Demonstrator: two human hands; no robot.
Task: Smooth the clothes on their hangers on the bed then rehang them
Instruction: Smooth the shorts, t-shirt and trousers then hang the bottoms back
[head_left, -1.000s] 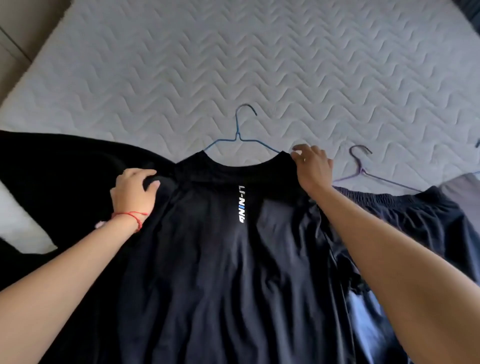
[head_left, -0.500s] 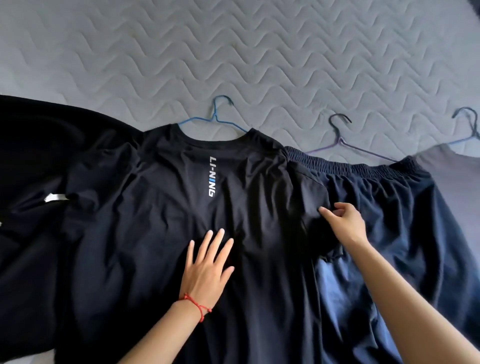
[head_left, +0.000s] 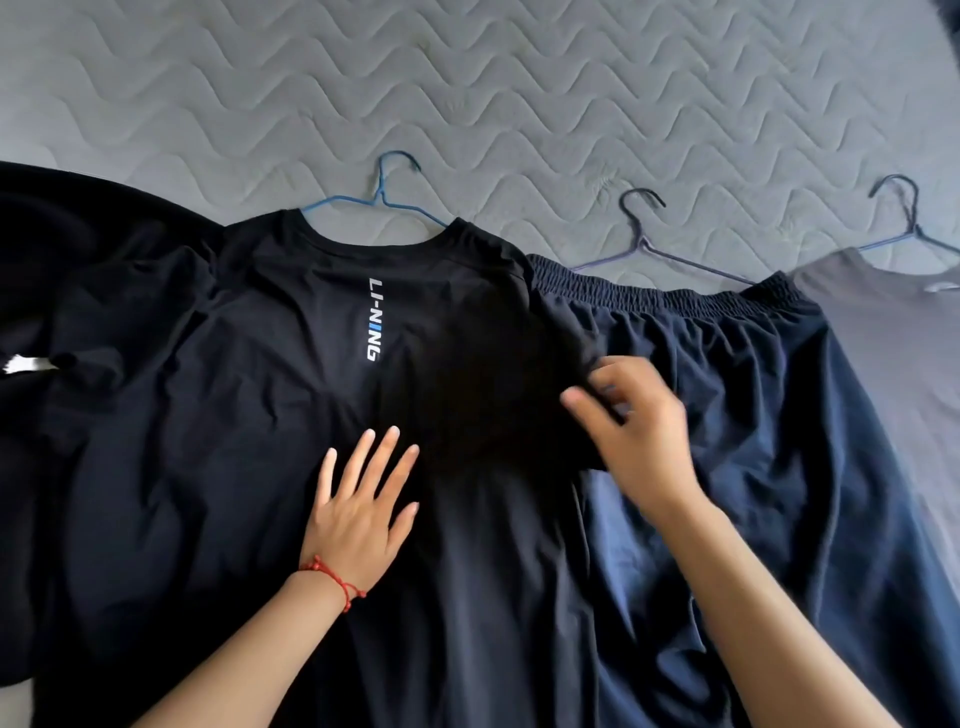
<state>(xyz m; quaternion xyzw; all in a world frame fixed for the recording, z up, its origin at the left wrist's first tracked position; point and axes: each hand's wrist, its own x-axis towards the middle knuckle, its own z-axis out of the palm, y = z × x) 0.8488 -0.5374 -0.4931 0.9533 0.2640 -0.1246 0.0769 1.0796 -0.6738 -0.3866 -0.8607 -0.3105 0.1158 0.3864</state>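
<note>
The bed (head_left: 519, 93) carries a pale grey quilted cover stitched in wavy lines. 4 garments lie on it in a row along the near side. A black garment (head_left: 78, 234) lies at the far left. Beside it a black T-shirt (head_left: 234, 415) sits on a blue hanger (head_left: 382, 200). Next come dark navy shorts (head_left: 779, 415) on a purple hanger (head_left: 647, 244), their left edge under the T-shirt's sleeve. A grey top (head_left: 893, 338) on a dark blue hanger (head_left: 909, 223) lies at the right edge.
</note>
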